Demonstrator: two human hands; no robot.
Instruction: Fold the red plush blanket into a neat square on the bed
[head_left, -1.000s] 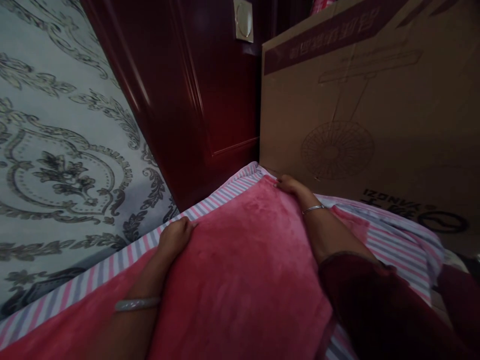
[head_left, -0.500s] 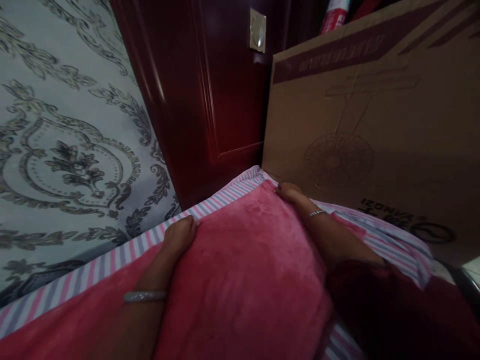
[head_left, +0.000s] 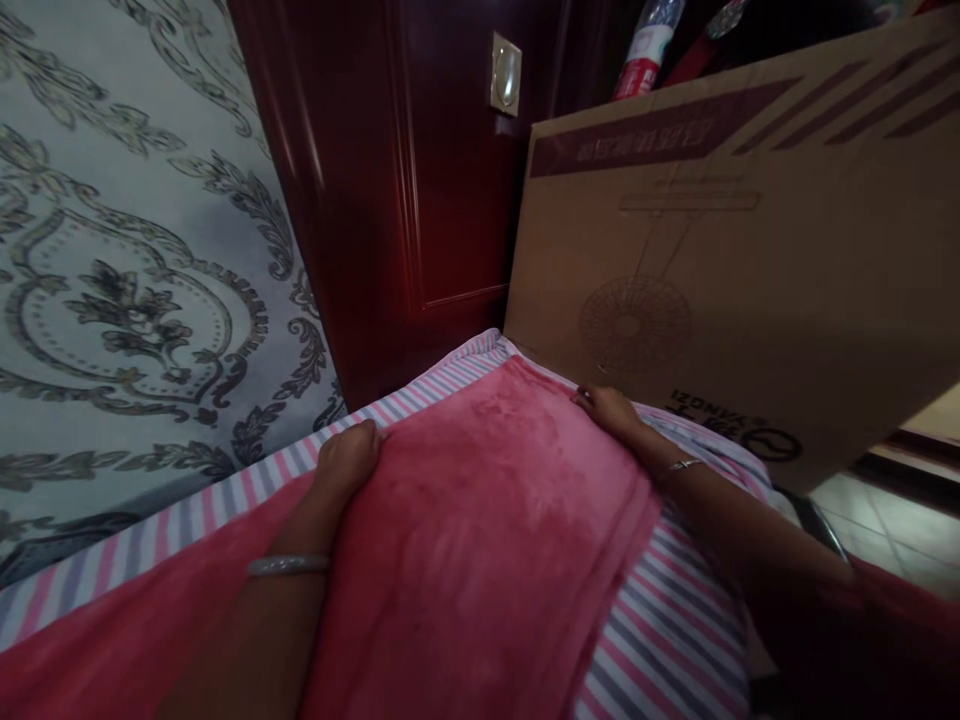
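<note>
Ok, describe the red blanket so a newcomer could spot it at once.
Start at the big cardboard box; striped cloth lies before it. The red blanket is spread on that, under the left hand and right hand. Unstriped, plush red sets it apart from the cloth.

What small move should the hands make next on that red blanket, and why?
I'd probably draw the right hand down along the edge of the red blanket to flatten it: creases run there beside the striped sheet, near the right forearm. The left hand rests by the opposite border and could perhaps steady it.
</note>
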